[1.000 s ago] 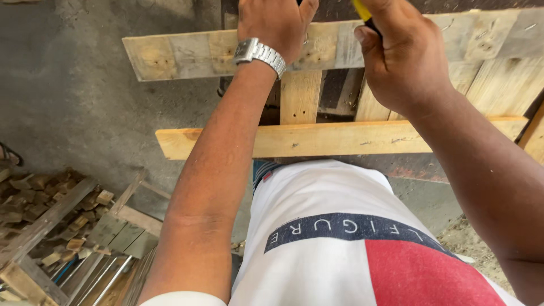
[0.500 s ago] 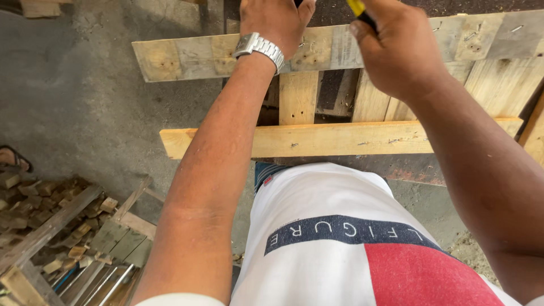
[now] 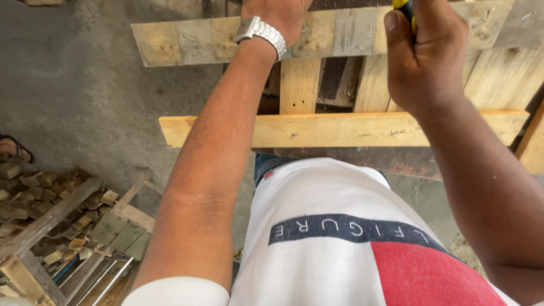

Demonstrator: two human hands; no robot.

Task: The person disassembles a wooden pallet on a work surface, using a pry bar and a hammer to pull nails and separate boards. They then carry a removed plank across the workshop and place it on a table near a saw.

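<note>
A wooden pallet [image 3: 340,129] of pale planks stands in front of me. My left hand [image 3: 280,14], with a silver wristwatch [image 3: 262,33] on the wrist, rests on the pallet's far plank [image 3: 187,39]; its fingers are cut off by the top edge of the view. My right hand [image 3: 425,54] is clenched around a yellow-and-black tool handle [image 3: 403,7], held above the pallet's slats. The tool's working end is out of view.
Grey concrete floor [image 3: 73,96] lies to the left. A heap of wood offcuts and broken planks [image 3: 51,209] fills the lower left, with thin metal rods [image 3: 102,280] beside it. A sandalled foot [image 3: 11,148] shows at the left edge.
The view has shifted slightly, so both hands now sit closer to the top edge. The hands keep the same hold and place on the pallet.
</note>
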